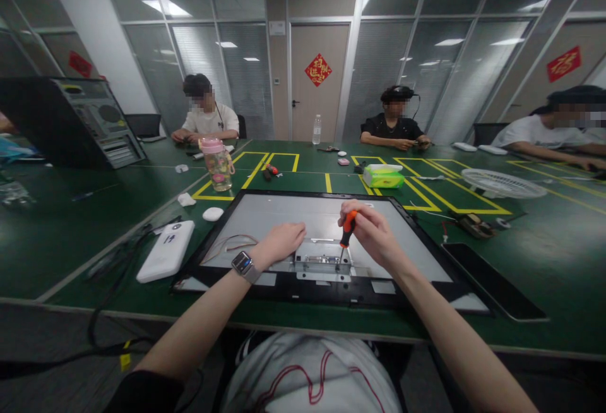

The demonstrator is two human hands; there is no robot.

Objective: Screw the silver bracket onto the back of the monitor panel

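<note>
My right hand [372, 233] is closed around the orange and black handle of a screwdriver [349, 230]. The screwdriver stands nearly upright, its tip down at the right part of a silver metal bracket [319, 252]. Under the bracket lies a large flat display panel [293, 208] with a black frame and a grey back. My left hand [280, 242], with a watch [243, 264] at the wrist, rests on the panel at the bracket's left end, fingers extended and close together. Thin wires [231, 244] lie on the panel left of that hand. Any screw under the tip is too small to see.
Left of the panel lies a white power bank [166, 252]; to the right, a black phone-like slab [492, 280]. Beyond stand a pink-lidded bottle [218, 163], a green tissue pack [383, 176] and a computer tower [89, 119]. Several people sit across the green table [303, 179].
</note>
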